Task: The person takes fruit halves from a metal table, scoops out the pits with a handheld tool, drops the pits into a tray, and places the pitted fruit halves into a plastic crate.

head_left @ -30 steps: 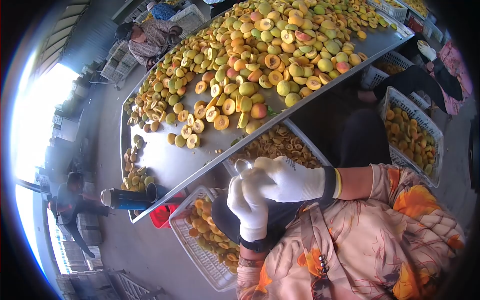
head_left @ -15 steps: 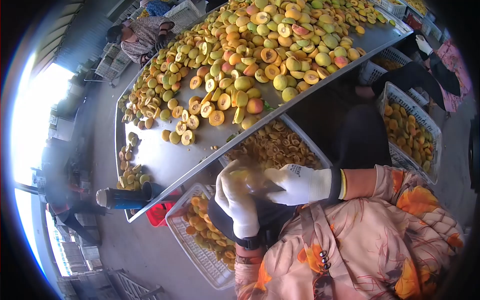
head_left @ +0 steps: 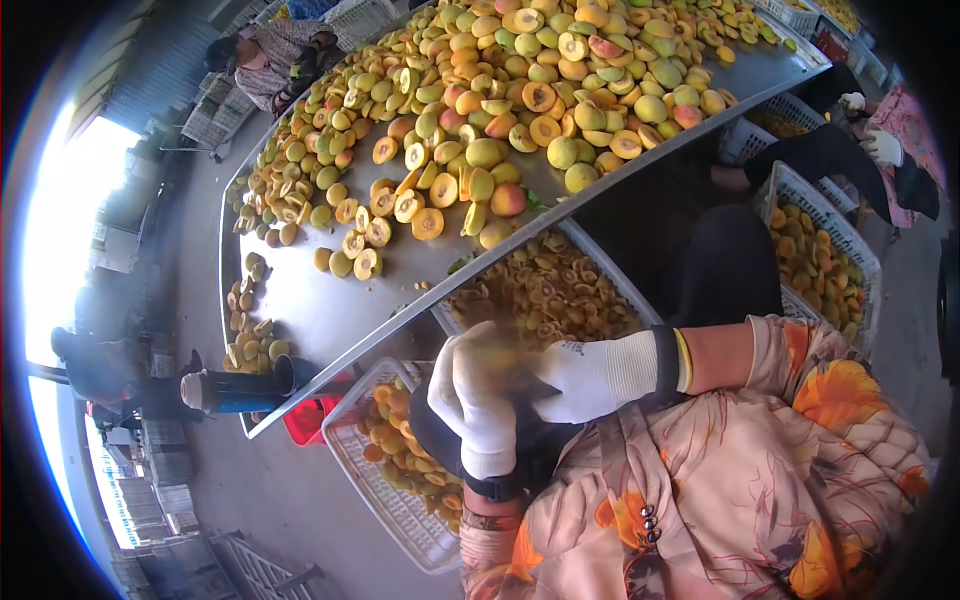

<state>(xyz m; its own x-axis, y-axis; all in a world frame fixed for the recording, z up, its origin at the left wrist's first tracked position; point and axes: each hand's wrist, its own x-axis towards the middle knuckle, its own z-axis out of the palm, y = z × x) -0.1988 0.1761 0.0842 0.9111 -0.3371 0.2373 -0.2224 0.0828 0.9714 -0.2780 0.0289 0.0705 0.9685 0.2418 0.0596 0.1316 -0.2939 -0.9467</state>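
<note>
My left hand (head_left: 472, 395), in a white work glove with a dark band at the wrist, curls closed around a yellowish peach half (head_left: 492, 352), smeared by motion. My right hand (head_left: 580, 378), also gloved, is pressed against it from the right with fingers closed; what it grips is blurred and partly hidden. Both hands are over my lap, just above a crate (head_left: 622, 282) of brownish pits and fruit scraps. Beyond the hands, a metal table (head_left: 300, 310) bears a large heap of halved and whole peaches (head_left: 480, 150).
A white crate (head_left: 345, 455) of peach halves stands on the floor at my left; another (head_left: 872, 250) is at the right. A blue flask (head_left: 235, 390) and a red container (head_left: 305, 422) are by the table's near left corner. Co-workers sit across the table (head_left: 270, 65) and at the right (head_left: 900, 150).
The view has shifted slightly. My hands remain together at nearly the same spot, with the blur between them larger. The co-worker at the right has moved a gloved hand lower.
</note>
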